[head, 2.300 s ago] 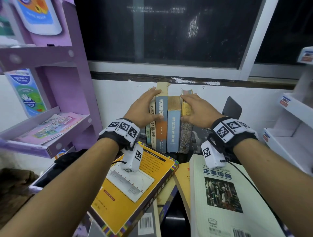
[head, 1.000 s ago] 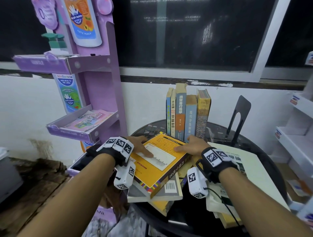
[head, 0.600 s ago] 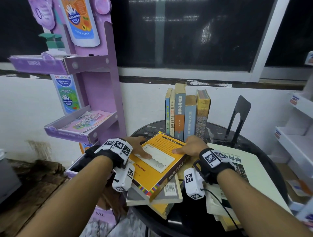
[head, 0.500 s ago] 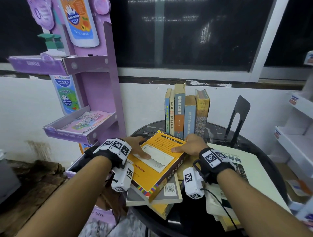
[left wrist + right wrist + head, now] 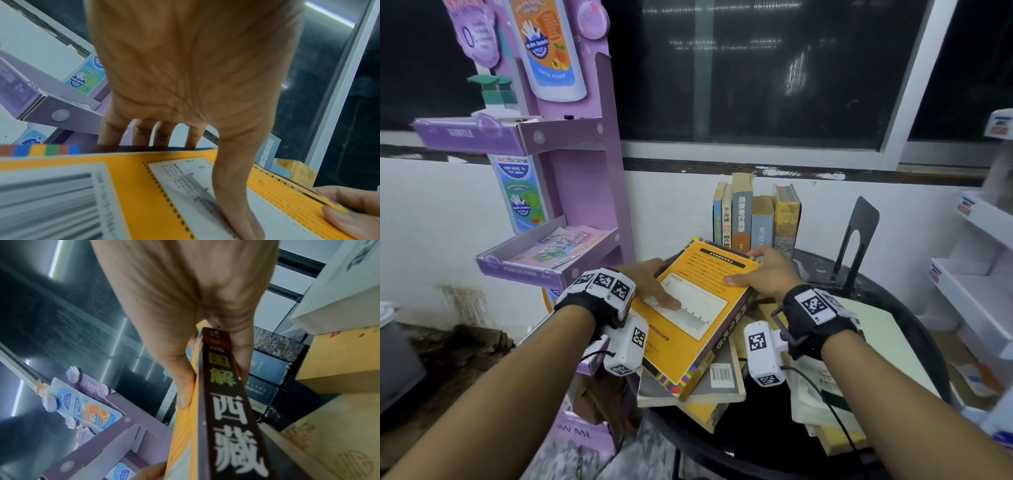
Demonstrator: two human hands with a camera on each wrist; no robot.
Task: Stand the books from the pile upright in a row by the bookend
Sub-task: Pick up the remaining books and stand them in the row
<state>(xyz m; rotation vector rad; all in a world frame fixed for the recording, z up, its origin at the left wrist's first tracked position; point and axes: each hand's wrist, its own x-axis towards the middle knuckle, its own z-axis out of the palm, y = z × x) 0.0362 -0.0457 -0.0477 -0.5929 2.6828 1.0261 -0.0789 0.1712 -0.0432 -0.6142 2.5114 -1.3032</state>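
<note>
I count 5 upright books (image 5: 755, 219) at the back of the round table (image 5: 914, 329) and 1 black bookend (image 5: 854, 236) standing apart to their right. My left hand (image 5: 650, 286) and right hand (image 5: 765, 274) both grip 1 orange book (image 5: 698, 318), dark-spined with a multicoloured border, tilted above the flat pile (image 5: 709, 387).

orange book (image 5: 698, 308): glossy paper cover | bookend (image 5: 858, 236): matt black metal | table (image 5: 914, 318): glossy black top

Dark window (image 5: 774, 68), white wall (image 5: 431, 222), purple display rack (image 5: 585, 192), white shelves (image 5: 983, 260)
</note>
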